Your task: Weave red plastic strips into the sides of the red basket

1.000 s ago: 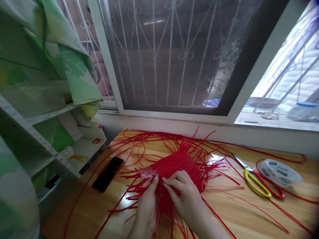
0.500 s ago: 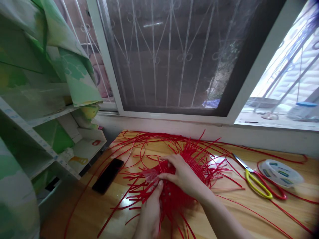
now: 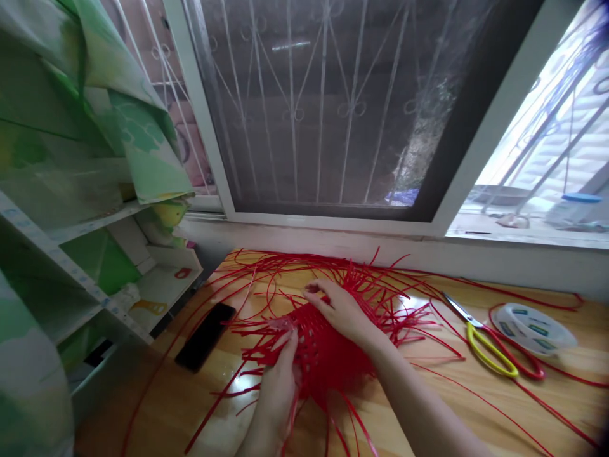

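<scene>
A red woven piece [image 3: 328, 355], made of thin strips with many loose ends sticking out, lies tilted on the wooden table. My left hand [image 3: 278, 381] grips its left edge, thumb on top and the other fingers mostly hidden beneath. A bit of clear plastic [image 3: 280, 324] shows by that thumb. My right hand [image 3: 340, 311] is over the upper part of the weave, fingers bent and drawn together near its top left edge. Whether a thin strip is between those fingertips is too small to make out.
A black phone [image 3: 205, 336] lies left of the weave. To the right are scissors [image 3: 492, 349] with yellow and red handles and a clear round container [image 3: 535, 329]. Long red strips [image 3: 304, 258] trail along the table's back edge. White shelves [image 3: 109, 222] stand at left; a window is behind.
My right hand has moved up and slightly left, away from my left thumb. My left hand has shifted slightly left, and the weave has tilted, showing more of its holes.
</scene>
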Motion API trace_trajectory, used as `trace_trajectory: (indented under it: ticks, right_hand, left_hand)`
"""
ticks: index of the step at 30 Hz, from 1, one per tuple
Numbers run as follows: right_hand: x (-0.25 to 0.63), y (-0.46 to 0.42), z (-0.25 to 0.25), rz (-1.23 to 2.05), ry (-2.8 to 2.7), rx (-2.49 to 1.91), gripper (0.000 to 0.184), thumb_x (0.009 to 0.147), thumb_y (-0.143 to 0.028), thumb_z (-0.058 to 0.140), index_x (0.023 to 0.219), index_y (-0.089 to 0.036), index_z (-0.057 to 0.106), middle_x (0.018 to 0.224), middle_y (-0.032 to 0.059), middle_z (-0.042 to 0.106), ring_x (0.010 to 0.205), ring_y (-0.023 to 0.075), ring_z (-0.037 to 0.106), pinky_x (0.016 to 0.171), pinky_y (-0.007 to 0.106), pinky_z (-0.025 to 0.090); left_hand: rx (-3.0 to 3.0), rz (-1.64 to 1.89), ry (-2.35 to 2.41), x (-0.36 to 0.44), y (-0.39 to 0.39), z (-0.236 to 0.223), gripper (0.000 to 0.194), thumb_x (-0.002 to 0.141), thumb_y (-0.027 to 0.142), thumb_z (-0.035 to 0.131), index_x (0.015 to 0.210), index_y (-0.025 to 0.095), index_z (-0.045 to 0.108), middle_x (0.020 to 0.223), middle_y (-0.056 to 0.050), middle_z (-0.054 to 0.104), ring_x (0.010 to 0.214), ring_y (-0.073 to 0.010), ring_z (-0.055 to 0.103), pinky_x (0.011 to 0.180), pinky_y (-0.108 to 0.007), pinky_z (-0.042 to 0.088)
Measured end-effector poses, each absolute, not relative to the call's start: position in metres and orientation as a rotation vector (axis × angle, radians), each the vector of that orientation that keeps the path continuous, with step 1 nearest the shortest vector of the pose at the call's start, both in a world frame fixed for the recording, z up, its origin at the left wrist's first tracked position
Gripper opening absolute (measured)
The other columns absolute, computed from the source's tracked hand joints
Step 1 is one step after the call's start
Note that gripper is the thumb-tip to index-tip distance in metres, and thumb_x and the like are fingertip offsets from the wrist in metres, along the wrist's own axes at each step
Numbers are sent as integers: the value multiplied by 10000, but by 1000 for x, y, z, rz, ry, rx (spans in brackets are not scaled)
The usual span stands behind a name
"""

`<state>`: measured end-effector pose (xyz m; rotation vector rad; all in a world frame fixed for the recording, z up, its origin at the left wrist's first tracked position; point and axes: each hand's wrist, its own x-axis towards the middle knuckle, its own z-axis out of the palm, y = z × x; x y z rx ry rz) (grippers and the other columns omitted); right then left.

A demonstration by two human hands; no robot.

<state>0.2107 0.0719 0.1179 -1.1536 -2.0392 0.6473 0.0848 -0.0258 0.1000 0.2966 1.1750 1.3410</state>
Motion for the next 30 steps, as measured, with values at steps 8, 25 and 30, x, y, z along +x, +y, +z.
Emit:
trace_trajectory:
  ticks: [8,25,30]
  right_hand:
    - [253,49,96,563,-2309,-1113,1085,502,-609,737,1400,-195,292,1400,149,374,1275,324,353,1051,473,291]
    - [188,26,-9,465,-1232,-1331,873,659,-421,698,1360,-176,238,1316,154,408,1213,293,414,991,460,355]
    - [191,29,0,444,-1233,-1365,900,648,-440,701,1367,-169,234,1312,163,419,1200,301,431,972,458,373]
  left_hand:
    - [855,1084,1086,27,43,143,291,673,263,695,921,126,631,897,-73,667,767,-170,632,760,-324,492]
    - [2242,97,1478,85,67,202,456,708,517,592,971,147,625,926,-96,647,789,-233,598,679,-321,434]
    - [2457,204,1676,79,43,205,416,799,543,495,896,169,648,883,-92,663,804,-250,622,685,-338,458]
